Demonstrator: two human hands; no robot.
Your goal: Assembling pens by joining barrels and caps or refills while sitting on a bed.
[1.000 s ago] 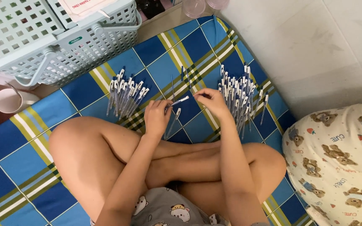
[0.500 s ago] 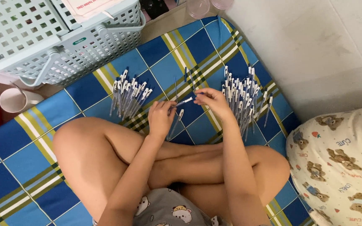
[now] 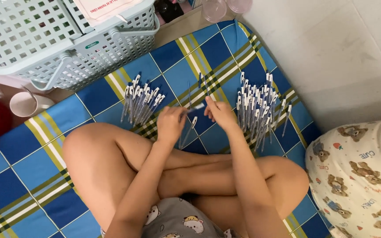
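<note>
I sit cross-legged on a blue, yellow and white checked mat. My left hand and my right hand meet over the mat and hold one clear pen with a white cap between them. A pile of several like pens lies to the left of my hands. A larger pile of pens lies to the right, close to my right hand. A few loose pen parts rest on the mat below and beyond my hands.
A pale green plastic basket stands at the back left, partly on the mat. A white cup sits on the floor at the left. A bear-print pillow lies at the right. Clear cups stand at the top.
My hands have shifted slightly on the pen and the view has drifted a little; the piles stay where they were.
</note>
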